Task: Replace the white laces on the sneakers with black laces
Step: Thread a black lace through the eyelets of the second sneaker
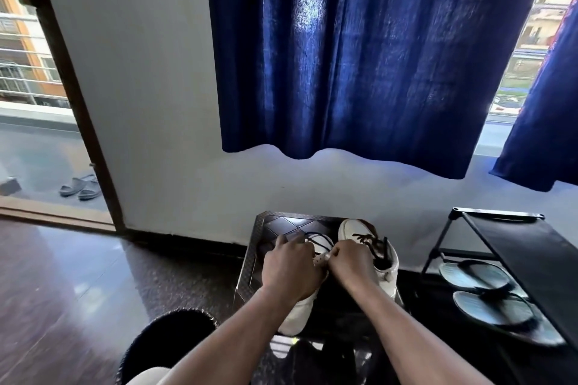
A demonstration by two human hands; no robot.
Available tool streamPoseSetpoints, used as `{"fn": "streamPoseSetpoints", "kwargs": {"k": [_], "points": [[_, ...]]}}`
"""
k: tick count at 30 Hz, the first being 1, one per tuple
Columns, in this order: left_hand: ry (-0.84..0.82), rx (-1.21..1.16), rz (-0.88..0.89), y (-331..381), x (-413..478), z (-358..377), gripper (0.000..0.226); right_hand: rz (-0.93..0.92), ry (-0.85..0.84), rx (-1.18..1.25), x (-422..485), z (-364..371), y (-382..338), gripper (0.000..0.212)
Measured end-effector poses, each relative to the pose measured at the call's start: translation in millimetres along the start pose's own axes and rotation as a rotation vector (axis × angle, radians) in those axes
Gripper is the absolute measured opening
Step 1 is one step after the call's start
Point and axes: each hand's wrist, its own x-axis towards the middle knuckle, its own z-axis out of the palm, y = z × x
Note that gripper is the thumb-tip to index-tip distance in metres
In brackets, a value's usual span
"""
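Note:
Two white sneakers stand on a dark low table (250, 262). The right sneaker (386, 272) has a black lace (367, 239) threaded through its eyelets. The left sneaker (297, 312) lies under my hands, with loops of black lace (319, 241) showing beyond my fingers. My left hand (291, 266) curls over the left sneaker's eyelet area and grips it. My right hand (352, 262) has its fingers curled at the same shoe's eyelet strip, pinching the lace. The fingertips are hidden.
A black shoe rack (513, 247) with a pair of flip-flops (488, 291) stands at the right. A dark round stool (169, 334) sits near my knee. A blue curtain (359, 56) hangs on the wall ahead. An open doorway at the left shows grey sandals (79, 187).

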Motion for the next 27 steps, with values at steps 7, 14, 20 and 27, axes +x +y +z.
{"fn": "streamPoseSetpoints", "kwargs": {"k": [7, 14, 20, 27], "points": [[-0.016, -0.002, -0.065, 1.6, 2.5, 0.3, 0.042, -0.044, 0.027, 0.229, 26.5, -3.6, 12.7, 0.008], [0.106, -0.561, -0.169, -11.7, 35.2, -36.6, 0.024, -0.109, 0.142, 0.343, 11.4, -74.4, -21.1, 0.013], [0.222, -0.962, -0.048, -8.6, 93.5, -165.6, 0.035, -0.3, 0.146, 0.729, 23.9, -178.9, -83.1, 0.018], [0.333, -1.1, 0.059, 16.0, 128.3, -311.4, 0.032, -0.411, 0.203, 0.929, 34.1, -301.2, -146.5, 0.014]]}}
